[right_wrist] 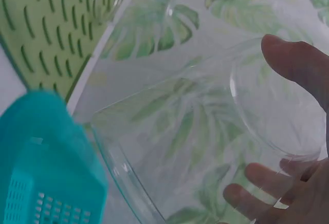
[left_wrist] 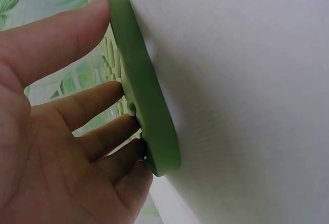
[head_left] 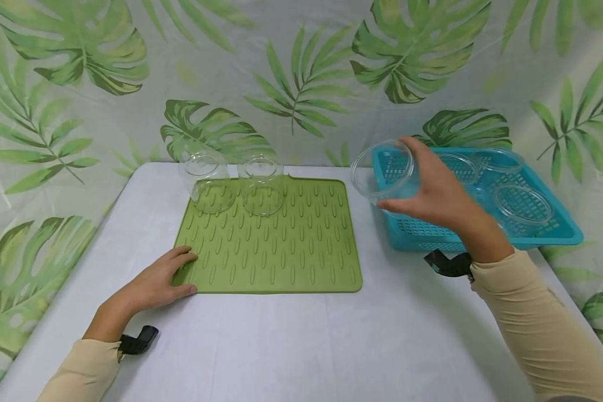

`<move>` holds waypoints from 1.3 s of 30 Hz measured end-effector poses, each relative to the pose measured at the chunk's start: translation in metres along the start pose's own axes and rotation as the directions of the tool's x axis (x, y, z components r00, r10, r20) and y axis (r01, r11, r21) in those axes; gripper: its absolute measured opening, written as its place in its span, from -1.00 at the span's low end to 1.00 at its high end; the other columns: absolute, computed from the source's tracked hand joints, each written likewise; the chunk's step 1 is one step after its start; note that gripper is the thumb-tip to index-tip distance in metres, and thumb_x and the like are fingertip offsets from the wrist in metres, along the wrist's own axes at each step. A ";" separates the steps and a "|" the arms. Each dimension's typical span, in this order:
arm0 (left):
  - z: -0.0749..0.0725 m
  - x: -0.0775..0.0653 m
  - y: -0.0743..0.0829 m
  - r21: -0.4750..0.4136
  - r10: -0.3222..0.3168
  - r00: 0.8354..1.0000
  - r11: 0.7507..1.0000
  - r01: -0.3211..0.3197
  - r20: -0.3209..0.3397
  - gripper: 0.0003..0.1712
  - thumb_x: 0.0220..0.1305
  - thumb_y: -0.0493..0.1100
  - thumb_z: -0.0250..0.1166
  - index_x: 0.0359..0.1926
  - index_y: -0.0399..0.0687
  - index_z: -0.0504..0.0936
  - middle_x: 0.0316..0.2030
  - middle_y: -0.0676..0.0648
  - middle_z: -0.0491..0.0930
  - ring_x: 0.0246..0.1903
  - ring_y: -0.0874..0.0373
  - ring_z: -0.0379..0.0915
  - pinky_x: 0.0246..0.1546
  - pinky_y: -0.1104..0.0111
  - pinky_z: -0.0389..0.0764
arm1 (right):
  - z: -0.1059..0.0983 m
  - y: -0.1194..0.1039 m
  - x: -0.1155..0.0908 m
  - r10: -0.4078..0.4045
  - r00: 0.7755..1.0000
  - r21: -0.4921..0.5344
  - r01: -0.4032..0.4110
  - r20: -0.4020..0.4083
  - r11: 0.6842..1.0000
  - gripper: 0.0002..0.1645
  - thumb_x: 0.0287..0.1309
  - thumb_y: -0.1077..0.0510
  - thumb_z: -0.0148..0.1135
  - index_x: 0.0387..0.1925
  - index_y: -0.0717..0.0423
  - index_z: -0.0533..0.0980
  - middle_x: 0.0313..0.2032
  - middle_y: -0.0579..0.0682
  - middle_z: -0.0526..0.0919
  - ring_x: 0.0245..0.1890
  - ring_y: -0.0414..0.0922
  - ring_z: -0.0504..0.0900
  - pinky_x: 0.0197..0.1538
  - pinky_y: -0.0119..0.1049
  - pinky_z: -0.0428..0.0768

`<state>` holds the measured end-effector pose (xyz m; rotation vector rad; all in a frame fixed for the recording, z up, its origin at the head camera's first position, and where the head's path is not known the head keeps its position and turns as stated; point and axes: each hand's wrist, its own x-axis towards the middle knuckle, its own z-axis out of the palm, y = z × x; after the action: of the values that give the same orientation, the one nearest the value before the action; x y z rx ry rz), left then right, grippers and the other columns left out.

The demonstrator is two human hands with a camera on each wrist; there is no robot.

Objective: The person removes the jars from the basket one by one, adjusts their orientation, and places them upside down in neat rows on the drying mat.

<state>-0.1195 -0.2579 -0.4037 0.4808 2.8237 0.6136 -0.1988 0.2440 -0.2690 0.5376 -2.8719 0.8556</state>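
Note:
My right hand (head_left: 432, 187) grips a clear cup (head_left: 369, 178) in the air at the left side of the turquoise basket (head_left: 422, 241). In the right wrist view, the thumb and fingers are spread around the cup's base end, and its wide rim points away from the palm. My left hand (head_left: 156, 279) rests at the front left corner of a green drying mat (head_left: 281, 245), fingertips on its ridged face and thumb at the front edge. Two more clear cups, the left one (head_left: 213, 210) and the right one (head_left: 263, 212), stand upside down at the mat's back left.
Several clear cups, one of them a near one (head_left: 525, 204), lie in the basket at the table's right. A white cloth (head_left: 291, 346) covers the table. Behind it hangs a leaf-patterned curtain (head_left: 321, 56).

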 end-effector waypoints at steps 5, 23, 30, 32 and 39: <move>0.000 -0.001 -0.001 -0.001 -0.004 1.000 1.000 0.004 -0.003 -0.19 0.16 -0.05 0.43 0.33 -0.35 0.38 0.39 -0.43 0.21 0.38 -0.44 0.12 0.31 -0.26 0.29 | 0.013 -0.011 0.008 -0.056 0.998 -0.009 0.057 0.032 0.998 0.33 -0.11 -0.08 0.59 0.56 -0.02 -0.03 0.53 0.13 0.12 0.51 0.21 0.13 0.40 0.33 0.24; -0.001 -0.002 -0.001 -0.001 -0.001 1.000 1.000 0.001 -0.010 -0.22 0.17 -0.06 0.43 0.32 -0.34 0.38 0.39 -0.42 0.22 0.37 -0.43 0.14 0.29 -0.26 0.31 | 0.066 -0.039 0.025 -0.234 0.967 -0.029 0.238 0.100 0.971 0.35 -0.16 -0.14 0.61 0.54 0.09 0.02 0.51 0.13 0.17 0.51 0.17 0.15 0.46 0.26 0.21; 0.000 -0.001 0.000 -0.004 0.001 1.000 1.000 -0.001 -0.009 -0.22 0.18 -0.06 0.42 0.32 -0.34 0.38 0.39 -0.42 0.22 0.37 -0.43 0.14 0.30 -0.26 0.31 | 0.092 -0.052 0.030 -0.260 0.958 -0.036 0.266 0.121 0.963 0.39 -0.19 -0.22 0.60 0.55 0.05 0.00 0.50 0.08 0.21 0.48 0.14 0.23 0.43 0.26 0.25; 0.000 -0.001 0.000 -0.004 0.000 1.000 1.000 0.000 -0.010 -0.22 0.17 -0.07 0.42 0.32 -0.34 0.38 0.39 -0.42 0.22 0.38 -0.43 0.14 0.30 -0.26 0.30 | 0.097 -0.055 0.029 -0.253 0.960 -0.021 0.257 0.116 0.966 0.39 -0.21 -0.21 0.62 0.54 0.06 0.02 0.49 0.08 0.24 0.46 0.14 0.25 0.41 0.29 0.24; -0.002 0.000 0.002 -0.003 -0.011 1.000 1.000 0.011 -0.016 -0.24 0.18 -0.07 0.42 0.31 -0.35 0.39 0.38 -0.43 0.25 0.37 -0.43 0.16 0.30 -0.26 0.30 | 0.107 -0.054 0.028 -0.254 0.964 -0.017 0.256 0.081 0.966 0.32 -0.23 -0.18 0.64 0.48 0.14 0.13 0.44 0.12 0.29 0.44 0.15 0.27 0.39 0.30 0.25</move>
<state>-0.1197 -0.2568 -0.4005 0.4619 2.8379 0.6212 -0.2052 0.1349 -0.3255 0.9331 -2.7912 0.7682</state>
